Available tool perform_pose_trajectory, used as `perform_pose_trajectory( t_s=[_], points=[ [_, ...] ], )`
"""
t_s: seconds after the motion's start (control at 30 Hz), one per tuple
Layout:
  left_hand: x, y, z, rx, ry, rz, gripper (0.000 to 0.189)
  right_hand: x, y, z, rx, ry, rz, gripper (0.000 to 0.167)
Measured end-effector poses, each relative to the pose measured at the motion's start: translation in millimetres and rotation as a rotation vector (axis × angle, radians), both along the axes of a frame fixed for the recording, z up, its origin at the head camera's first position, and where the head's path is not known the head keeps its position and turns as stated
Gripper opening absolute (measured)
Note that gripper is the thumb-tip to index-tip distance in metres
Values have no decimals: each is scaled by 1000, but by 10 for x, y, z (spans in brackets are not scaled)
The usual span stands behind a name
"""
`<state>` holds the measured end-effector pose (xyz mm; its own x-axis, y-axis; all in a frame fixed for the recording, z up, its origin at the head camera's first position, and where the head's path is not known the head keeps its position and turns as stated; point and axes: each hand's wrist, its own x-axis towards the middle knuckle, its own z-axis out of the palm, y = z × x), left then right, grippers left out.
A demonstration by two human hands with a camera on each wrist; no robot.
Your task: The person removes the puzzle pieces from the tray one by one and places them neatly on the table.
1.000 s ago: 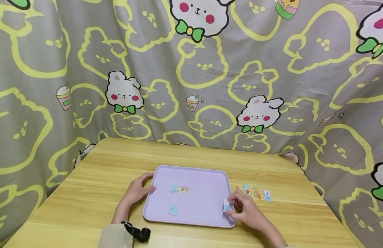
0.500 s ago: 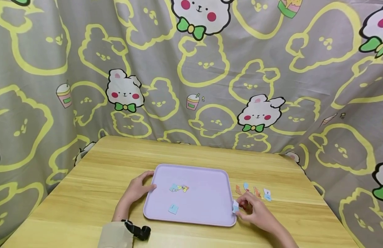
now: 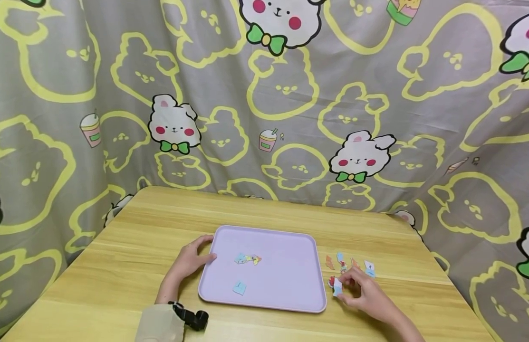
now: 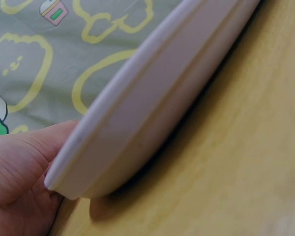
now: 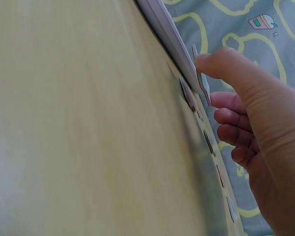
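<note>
Your right grip [image 3: 369,292] pinches the white-and-blue scrap [image 3: 337,288] just off the right edge of the tray [image 3: 281,270]. Your left grip [image 3: 188,260] clasps the tray's left rim, thumb over the edge. On the tray lie a small cluster [image 3: 248,259] and a blue scrap [image 3: 240,288]; other loose scraps lie on the worktop [image 3: 204,204], to the tray's right.

Risks noted. The red scrap [image 3: 331,281] lies right beside the held one as you see it; lowering your right grip carelessly could cover it or knock it under the tray's rim. The curled fingers sit near the loose scraps, so a sideways sweep could scatter them. The held scrap looks thin and light; releasing it from a height would probably let it drift or flip. A tug by your left grip could jog the tray and part the cluster.

Views compared. The right wrist view shows the held scrap edge-on, slightly bowed and clear of the worktop; the head view leaves that height uncertain. Only the head view shows the printed faces and the cluster. The left wrist view shows the tray's outer wall but hides your thumb tip, which the head view shows.
</note>
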<state>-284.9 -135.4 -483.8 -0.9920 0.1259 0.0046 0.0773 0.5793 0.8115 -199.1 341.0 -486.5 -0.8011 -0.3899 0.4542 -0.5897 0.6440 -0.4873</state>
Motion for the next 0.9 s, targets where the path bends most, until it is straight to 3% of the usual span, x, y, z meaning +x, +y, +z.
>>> perform_pose_trajectory(
  t_s=[0.63, 0.9],
  points=[
    [-10, -5, 4, 3, 1, 5, 56, -44, 272, 39, 98, -44, 26, 33],
    [-12, 10, 12, 5, 3, 2, 56, -106, 308, 64, 160, -2, 55, 31]
  ],
)
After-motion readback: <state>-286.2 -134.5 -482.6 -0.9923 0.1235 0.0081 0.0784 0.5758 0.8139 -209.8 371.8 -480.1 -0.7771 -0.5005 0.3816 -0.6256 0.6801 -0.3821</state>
